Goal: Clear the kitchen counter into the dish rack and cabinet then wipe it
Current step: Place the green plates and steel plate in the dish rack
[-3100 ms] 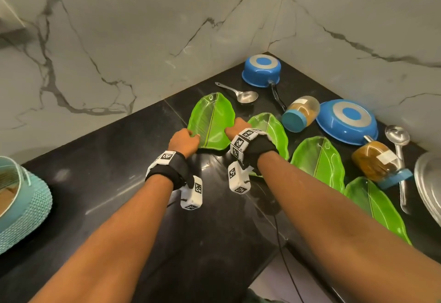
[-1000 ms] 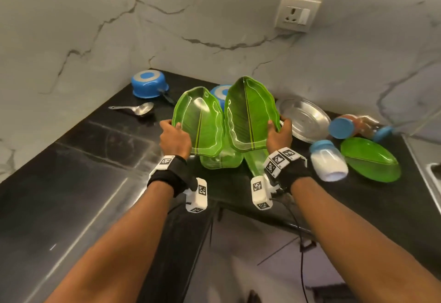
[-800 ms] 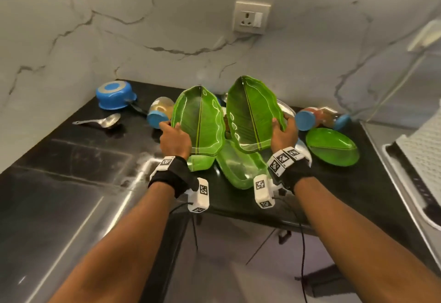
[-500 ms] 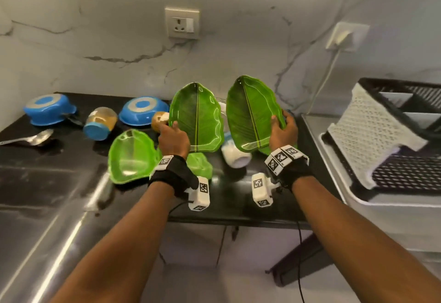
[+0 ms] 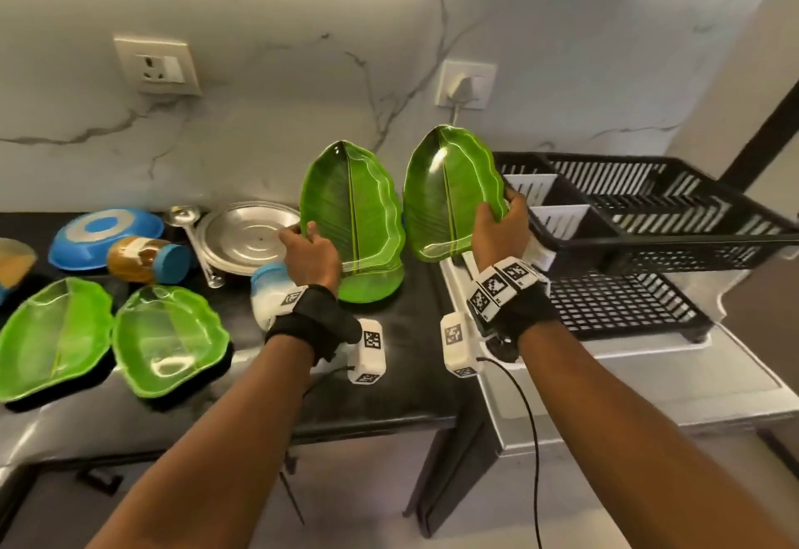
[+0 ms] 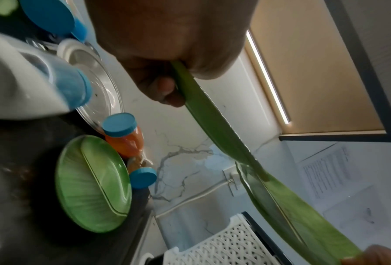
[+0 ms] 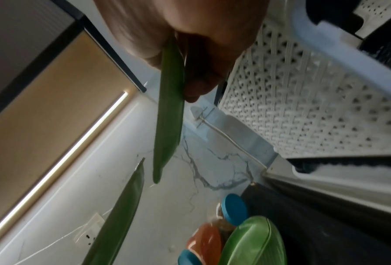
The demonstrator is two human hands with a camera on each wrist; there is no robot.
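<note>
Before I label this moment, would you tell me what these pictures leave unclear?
- Left hand fingers: behind its green plate, head view.
- White jar: mostly covered by the left wrist; blurred in the left wrist view.
- Dish rack: right end cut off by the frame edge.
- Leftmost jar: cut off at the left edge.

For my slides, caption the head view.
Left hand and right hand each hold a leaf-shaped plate upright beside the black dish rack.

Two plates (image 5: 56, 339) lie side by side at the desk's (image 5: 402, 358) left front. Behind them a jar (image 5: 147, 259), ladle (image 5: 190, 237) and steel plate (image 5: 246, 235). Dish rack (image 5: 648, 224) stands right of the desk.
</note>
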